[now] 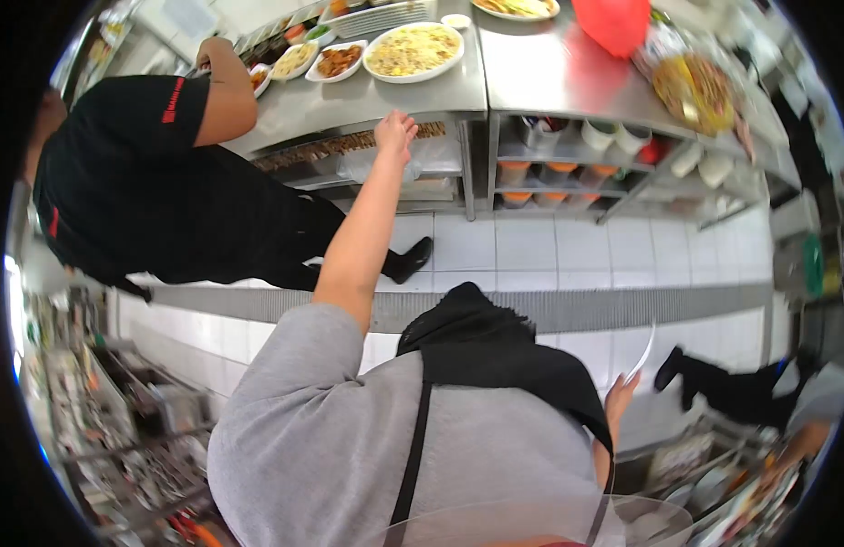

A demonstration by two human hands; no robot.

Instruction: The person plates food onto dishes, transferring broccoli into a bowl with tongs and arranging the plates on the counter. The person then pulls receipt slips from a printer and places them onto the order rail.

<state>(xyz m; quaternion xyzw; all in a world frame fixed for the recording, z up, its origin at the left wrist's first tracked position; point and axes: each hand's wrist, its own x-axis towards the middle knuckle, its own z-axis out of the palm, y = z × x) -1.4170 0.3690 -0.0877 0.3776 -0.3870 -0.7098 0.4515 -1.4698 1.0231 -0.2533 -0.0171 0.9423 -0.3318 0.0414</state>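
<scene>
My left hand (397,135) reaches forward to the front edge of the steel counter (349,105), below a large oval plate of yellow, rice-like food (414,52). Its fingers are curled together, and whatever they may hold is too small or hidden to tell. Left of the large plate are a white dish of brown, sauced pieces (338,61) and a dish of pale food (295,60). Low at my right side, my right hand (620,398) grips a thin white plate (642,354), seen nearly edge-on.
A co-worker in black (166,182) stands at the counter on my left. Under the right counter, shelves hold orange-topped containers (557,173). A red bag (613,23) and a bag of food (693,91) lie on top. A floor grate (568,310) crosses the tiles. Another person (759,387) is at right.
</scene>
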